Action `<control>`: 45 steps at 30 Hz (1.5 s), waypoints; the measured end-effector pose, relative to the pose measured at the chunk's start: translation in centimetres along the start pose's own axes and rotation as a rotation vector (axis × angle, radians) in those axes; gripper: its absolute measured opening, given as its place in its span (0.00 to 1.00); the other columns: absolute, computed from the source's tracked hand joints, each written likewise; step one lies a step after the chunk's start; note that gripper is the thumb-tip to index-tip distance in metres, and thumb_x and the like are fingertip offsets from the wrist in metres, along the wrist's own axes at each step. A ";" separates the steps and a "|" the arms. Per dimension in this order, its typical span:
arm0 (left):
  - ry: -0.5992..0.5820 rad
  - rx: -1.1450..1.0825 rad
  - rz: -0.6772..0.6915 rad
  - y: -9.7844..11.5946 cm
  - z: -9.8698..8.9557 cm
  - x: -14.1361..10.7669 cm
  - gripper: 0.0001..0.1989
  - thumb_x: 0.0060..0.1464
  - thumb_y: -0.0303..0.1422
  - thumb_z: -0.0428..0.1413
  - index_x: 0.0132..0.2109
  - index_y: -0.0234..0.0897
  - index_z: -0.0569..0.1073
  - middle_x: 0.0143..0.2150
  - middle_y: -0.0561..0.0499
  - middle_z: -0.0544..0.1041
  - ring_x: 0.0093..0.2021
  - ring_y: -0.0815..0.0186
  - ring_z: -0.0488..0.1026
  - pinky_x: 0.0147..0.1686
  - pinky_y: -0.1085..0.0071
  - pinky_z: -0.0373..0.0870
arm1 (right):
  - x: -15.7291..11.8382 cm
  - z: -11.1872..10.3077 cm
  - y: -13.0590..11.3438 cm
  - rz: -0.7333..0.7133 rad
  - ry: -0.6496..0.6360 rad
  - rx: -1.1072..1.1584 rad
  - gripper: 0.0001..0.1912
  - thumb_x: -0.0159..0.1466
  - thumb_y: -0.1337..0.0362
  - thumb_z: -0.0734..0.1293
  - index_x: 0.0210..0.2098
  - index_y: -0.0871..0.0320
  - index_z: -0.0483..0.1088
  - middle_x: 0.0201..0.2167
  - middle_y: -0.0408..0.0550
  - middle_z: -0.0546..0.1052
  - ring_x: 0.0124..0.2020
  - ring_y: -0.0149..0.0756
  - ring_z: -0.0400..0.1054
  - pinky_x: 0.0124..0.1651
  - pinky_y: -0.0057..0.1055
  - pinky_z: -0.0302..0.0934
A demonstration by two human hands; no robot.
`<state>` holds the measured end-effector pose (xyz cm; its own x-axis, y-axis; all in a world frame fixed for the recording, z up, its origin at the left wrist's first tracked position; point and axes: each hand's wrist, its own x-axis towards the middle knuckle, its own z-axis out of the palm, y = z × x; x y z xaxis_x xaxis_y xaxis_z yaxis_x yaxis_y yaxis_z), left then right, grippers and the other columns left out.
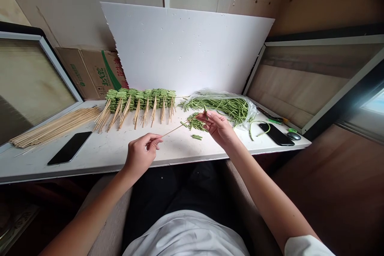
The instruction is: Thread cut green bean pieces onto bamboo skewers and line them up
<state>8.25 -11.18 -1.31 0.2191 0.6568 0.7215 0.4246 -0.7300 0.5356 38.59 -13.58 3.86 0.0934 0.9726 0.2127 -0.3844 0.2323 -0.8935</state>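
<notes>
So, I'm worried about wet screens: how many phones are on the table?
2: one phone lies left, by the loose skewers; the other phone lies near the right end of the table.

Table (180, 152): loose sticks (57, 126) at far left, left phone (69, 148) just in front of them. Row of bean skewers (144, 102) stood left of centre, toward the back. Bean bag (225, 106) lay back right, cut beans (195, 123) in front of its left part, a few short pieces (197, 137) nearer the front edge. Right phone (276, 135) sat right of the bag. Board (189, 48) was behind everything, carton (96, 72) at its left.
</notes>
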 end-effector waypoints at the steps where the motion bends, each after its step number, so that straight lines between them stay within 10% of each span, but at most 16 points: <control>1: 0.001 -0.004 -0.007 0.0 0.0 0.0 0.07 0.67 0.32 0.58 0.43 0.38 0.82 0.35 0.52 0.86 0.27 0.68 0.82 0.32 0.73 0.79 | 0.0 0.0 0.0 -0.002 0.003 0.000 0.15 0.58 0.51 0.82 0.38 0.53 0.83 0.45 0.49 0.87 0.54 0.44 0.80 0.35 0.26 0.69; 45: 0.116 0.133 0.019 -0.2 -0.2 0.1 0.12 0.61 0.25 0.52 0.37 0.39 0.80 0.31 0.53 0.85 0.33 0.63 0.84 0.36 0.71 0.77 | -0.4 1.2 2.2 -0.133 0.085 -0.137 0.13 0.55 0.52 0.83 0.33 0.52 0.84 0.41 0.51 0.87 0.51 0.48 0.81 0.38 0.33 0.77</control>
<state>8.02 -10.97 -1.32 0.1282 0.6115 0.7808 0.5355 -0.7054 0.4645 36.59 -13.49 2.30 0.2142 0.9284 0.3036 -0.2357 0.3507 -0.9063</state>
